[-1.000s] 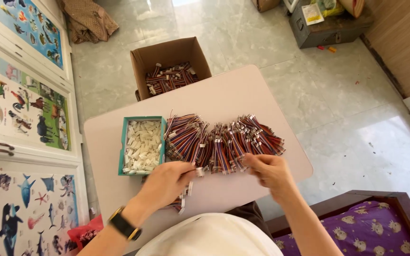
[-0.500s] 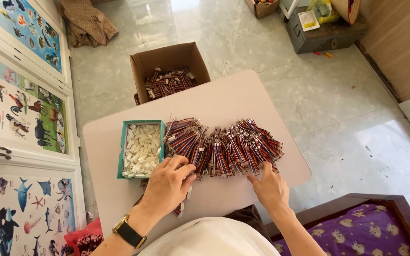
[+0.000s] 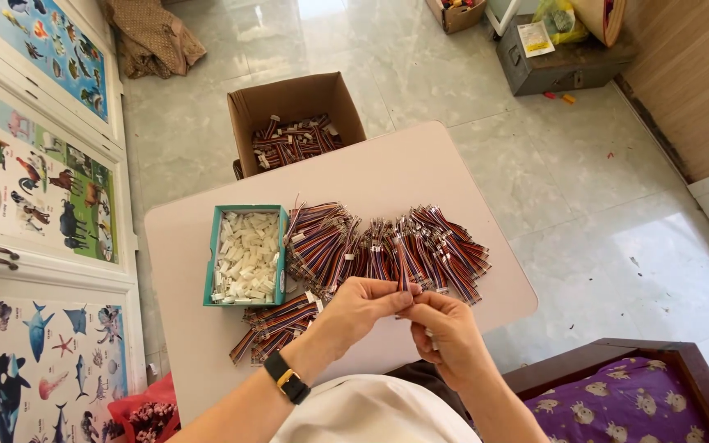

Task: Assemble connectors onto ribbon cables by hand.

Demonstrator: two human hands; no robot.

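There is only the head view, looking down.

A moment ago the two hands were apart, down on the big pile of striped wires [image 3: 387,250]. Now they have come up and met near the middle of the table edge, at 6 o'clock from the pile. That looks like picking is over and close finger work on one piece has begun.

The left hand [image 3: 363,308] and the right hand [image 3: 445,328] touch at the fingertips. Both pinch tight on one short wire bundle [image 3: 404,279]. I cannot see if a small white plug is held too.

The wire bundle is long and thin. Its long way runs from 6 o'clock to 12 o'clock. The far end points to 12, toward the pile. The near end is hidden in the fingers.

A green tray [image 3: 211,254] of little white plugs [image 3: 248,256] sits at 9 o'clock from the pile. A smaller heap of wires [image 3: 276,324] lies at 7 o'clock, just beside the left hand. A brown box [image 3: 244,102] with more wires stands on the floor at 12 o'clock, past the pink table [image 3: 404,172].
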